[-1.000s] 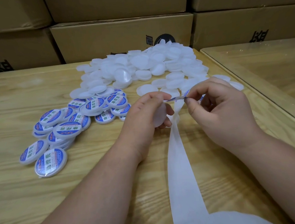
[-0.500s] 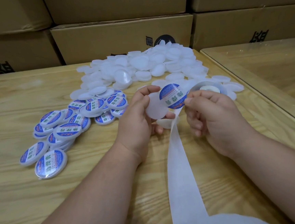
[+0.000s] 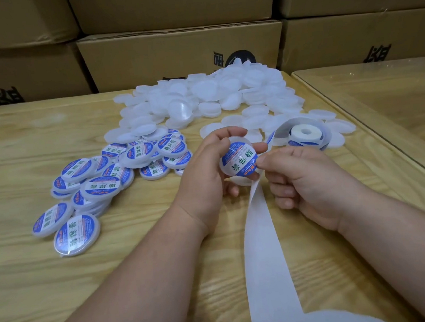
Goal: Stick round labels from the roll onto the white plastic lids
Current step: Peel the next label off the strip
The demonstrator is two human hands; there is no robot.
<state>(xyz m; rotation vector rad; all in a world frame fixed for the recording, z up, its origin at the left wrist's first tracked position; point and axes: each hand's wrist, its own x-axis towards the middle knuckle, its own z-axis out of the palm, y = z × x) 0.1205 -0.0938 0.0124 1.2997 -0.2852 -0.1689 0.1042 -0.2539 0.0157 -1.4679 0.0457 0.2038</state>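
Left hand (image 3: 204, 169) holds a white plastic lid (image 3: 235, 164) upright above the counter (image 3: 38, 291), thumb over its top edge and fingers curled behind it. On the face of that lid sits a round blue-and-white label (image 3: 239, 159), and the right hand (image 3: 308, 180) pinches the label's right edge between thumb and forefinger, its other fingers folded into the palm. From under the two hands a white backing strip (image 3: 262, 246) runs toward the near edge of the view and curls off to the right. Just beyond the right hand, the label roll (image 3: 304, 133) lies on the counter among loose lids, with a blue label showing on its outer turn. A heap of bare white lids (image 3: 208, 97) spreads across the far middle of the counter, in front of stacked cardboard boxes (image 3: 179, 53). To the left lies a pile of labelled lids (image 3: 110, 177), most face up, some overlapping.
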